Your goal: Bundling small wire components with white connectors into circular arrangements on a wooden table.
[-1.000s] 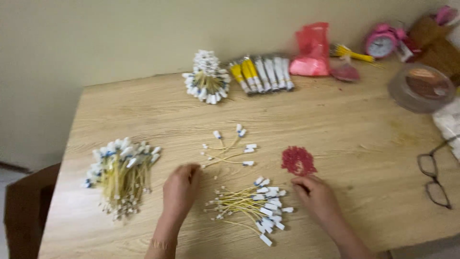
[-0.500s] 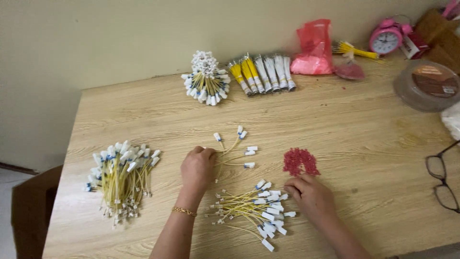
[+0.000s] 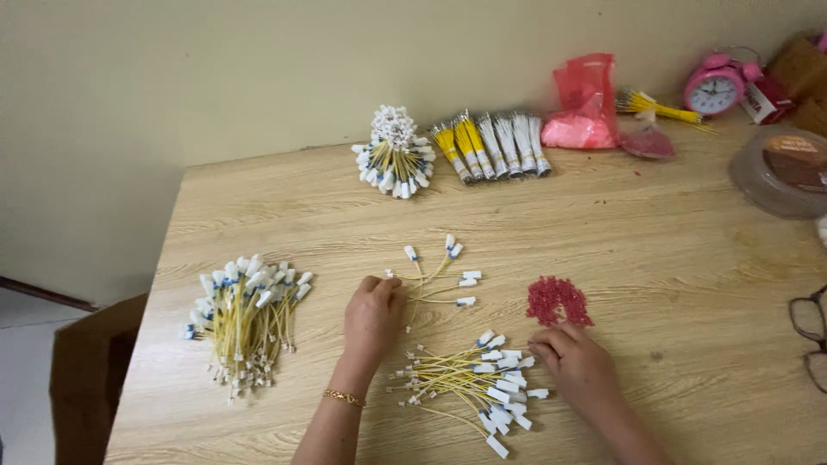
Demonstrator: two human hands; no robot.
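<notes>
Head view looks down on your two hands over a pale wood-grain desk [image 3: 672,250]. Your left hand [image 3: 373,317] lies palm down, fingers loosely curled together, its fingertips touching the near ends of a small fan of thin yellow wires [image 3: 435,271]; about five white plastic tips show, some with a blue band. Whether it pinches one, you cannot tell. A thin gold bracelet [image 3: 345,397] circles that wrist. Your right hand [image 3: 579,366] rests knuckles up, fingers bunched together at the near edge of a flat patch of tiny red beads [image 3: 558,300], grainy and too many to count. Between your hands, just beside the right one, lies a loose pile of wires [image 3: 469,383] with white rectangular tips. To the far left sits a thick bundle [image 3: 245,314] of the same wires. At the desk's far edge you have one round bunch [image 3: 394,153], a row of about five tied bunches [image 3: 491,142], a crinkled red plastic bag [image 3: 581,99], a pink alarm clock [image 3: 715,86] and a clear round tub [image 3: 780,172]. Dark-framed glasses [image 3: 810,331] lie at the right edge.
</notes>
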